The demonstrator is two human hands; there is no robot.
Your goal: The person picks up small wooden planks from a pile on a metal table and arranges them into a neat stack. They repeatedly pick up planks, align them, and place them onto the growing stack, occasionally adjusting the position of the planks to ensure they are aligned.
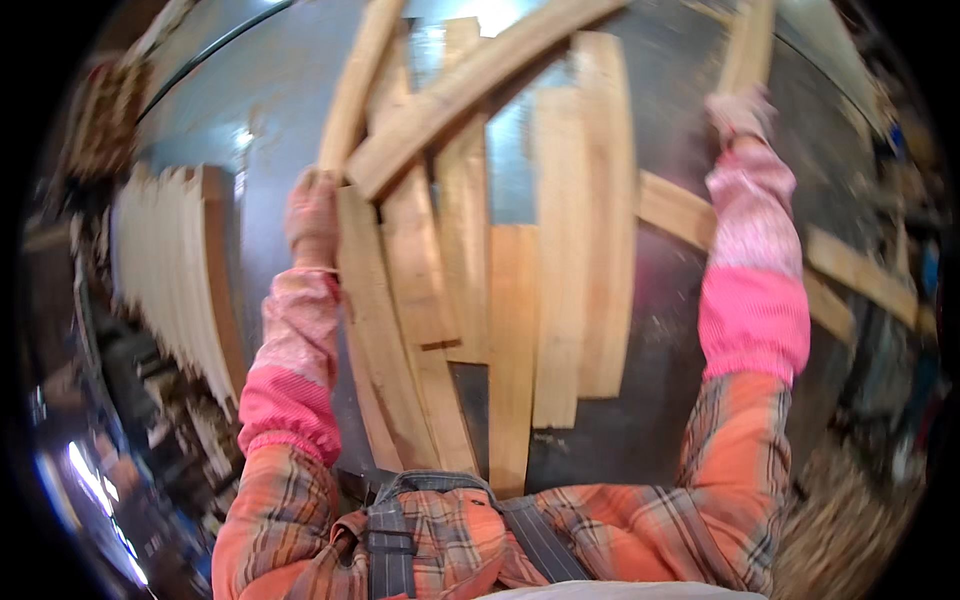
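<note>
My right hand (742, 112) reaches far forward on the right and is closed round the near end of a wooden board (750, 45). On the left, my left hand (312, 220) is closed, its fingers curled at the near end of a long wooden plank (355, 90). That hand also lies against the edge of another plank (385, 320). Between my hands several pale planks lie roughly lengthwise, some overlapping. One thick plank (480, 85) rests diagonally across them. The undersides of both hands are hidden.
A dark, shiny metal tabletop (660, 340) lies under the wood. At the left stands a neat stack of boards (180, 270). Beyond my right forearm, a crosswise board (675, 208) and another short board (860, 275) lie at angles. Shavings or scraps (840, 520) appear blurred at lower right.
</note>
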